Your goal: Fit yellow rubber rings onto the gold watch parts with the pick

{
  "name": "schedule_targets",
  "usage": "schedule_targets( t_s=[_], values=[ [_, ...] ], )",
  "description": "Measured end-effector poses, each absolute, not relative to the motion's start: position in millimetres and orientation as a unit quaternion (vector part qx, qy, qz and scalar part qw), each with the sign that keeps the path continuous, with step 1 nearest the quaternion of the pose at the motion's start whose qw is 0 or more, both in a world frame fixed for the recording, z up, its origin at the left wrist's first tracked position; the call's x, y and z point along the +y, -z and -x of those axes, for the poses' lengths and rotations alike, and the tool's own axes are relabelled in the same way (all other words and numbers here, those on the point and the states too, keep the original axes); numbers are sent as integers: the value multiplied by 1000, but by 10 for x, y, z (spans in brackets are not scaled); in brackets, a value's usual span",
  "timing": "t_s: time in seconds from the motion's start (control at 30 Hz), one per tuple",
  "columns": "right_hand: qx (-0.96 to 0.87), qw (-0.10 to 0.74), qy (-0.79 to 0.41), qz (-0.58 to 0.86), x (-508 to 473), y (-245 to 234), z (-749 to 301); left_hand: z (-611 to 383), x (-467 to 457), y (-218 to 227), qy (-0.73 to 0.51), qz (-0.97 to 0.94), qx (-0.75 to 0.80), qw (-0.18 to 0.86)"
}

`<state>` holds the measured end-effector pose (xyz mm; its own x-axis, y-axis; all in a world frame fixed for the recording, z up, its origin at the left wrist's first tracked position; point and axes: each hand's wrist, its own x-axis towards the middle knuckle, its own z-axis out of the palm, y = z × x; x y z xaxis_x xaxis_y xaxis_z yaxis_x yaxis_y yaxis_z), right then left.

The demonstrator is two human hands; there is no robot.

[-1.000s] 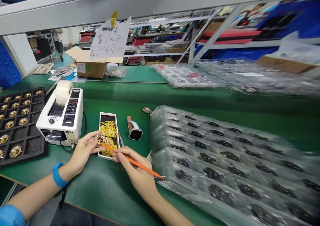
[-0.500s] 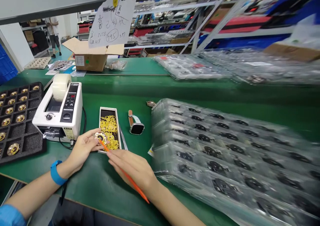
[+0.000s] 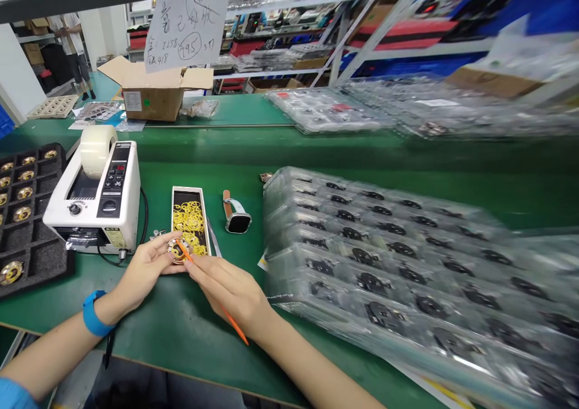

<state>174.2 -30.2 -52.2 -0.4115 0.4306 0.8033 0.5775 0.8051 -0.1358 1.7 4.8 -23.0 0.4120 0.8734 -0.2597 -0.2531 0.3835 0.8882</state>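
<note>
My left hand [image 3: 143, 271] pinches a small round gold-coloured part [image 3: 176, 250] just above the green table. My right hand [image 3: 228, 290] grips a thin orange stick [image 3: 235, 325] like a pen, its tip touching the face of the round part. Right behind the part lies a narrow white box [image 3: 190, 218] with a black floor, holding several yellow rings. A blue band sits on my left wrist.
A white tape dispenser [image 3: 93, 195] stands at the left, beside a black foam tray [image 3: 27, 216] with gold parts. A loupe [image 3: 236, 219] and tweezers [image 3: 213, 246] lie beside the box. Stacked clear blister trays [image 3: 398, 246] fill the right. A cardboard box [image 3: 151, 95] stands behind.
The orange stick's tip went from the ring box onto the round part, and my right hand turned so its tail points toward me. The view shifted down and right.
</note>
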Motion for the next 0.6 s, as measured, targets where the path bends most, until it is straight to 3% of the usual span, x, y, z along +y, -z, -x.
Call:
schedule_targets(
  t_s=[0.13, 0.33, 0.43, 0.6],
  values=[
    [-846, 435, 94, 294, -316, 499, -1748, -21, 72, 213, -383, -373, 401, 744],
    [-722, 560, -7, 408, -381, 367, -1747, -34, 61, 194, -363, -389, 418, 736],
    [-683, 579, -66, 440, -401, 368, -1772, -38, 45, 191, -357, -401, 417, 733],
    [-698, 568, -6, 436, -397, 422, -1800, -46, 32, 195, -378, -455, 401, 699]
  ],
)
